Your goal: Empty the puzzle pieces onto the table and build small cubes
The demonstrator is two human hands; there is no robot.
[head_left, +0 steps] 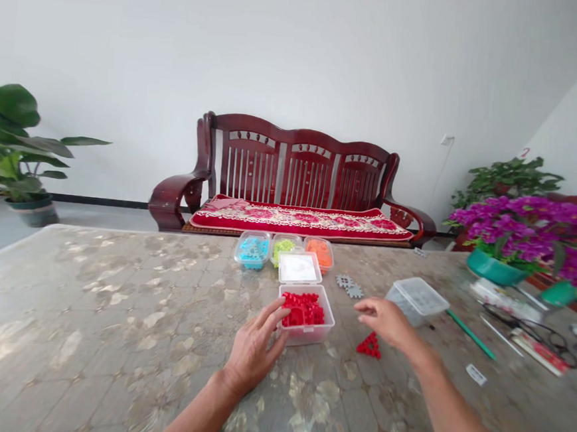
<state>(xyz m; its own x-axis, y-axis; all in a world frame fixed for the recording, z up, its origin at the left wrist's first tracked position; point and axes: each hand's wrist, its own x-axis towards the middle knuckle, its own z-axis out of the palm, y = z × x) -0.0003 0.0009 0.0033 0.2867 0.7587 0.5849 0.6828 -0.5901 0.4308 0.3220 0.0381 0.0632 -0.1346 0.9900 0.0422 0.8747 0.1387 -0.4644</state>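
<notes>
A clear plastic box (303,337) holding red toothed building pieces (303,310) stands in front of me, its hinged lid (301,267) folded back. At the box's left side, my left hand (254,341) grips the wall, fingers over the rim and thumb low outside. My right hand (381,316) hovers to the right of the box, fingers slightly apart and pointing left, with nothing visible in them. Just below it on the table lies a red triangular piece (369,345). Two grey gear-shaped pieces (349,286) lie beyond that hand.
Behind are tubs of blue (253,252), green (284,248) and orange pieces (319,255). A lidded clear box (418,301) stands right, near a green pencil (471,334), glasses (553,338) and purple flowers (532,228). A wooden bench (302,170) stands past the table (125,323).
</notes>
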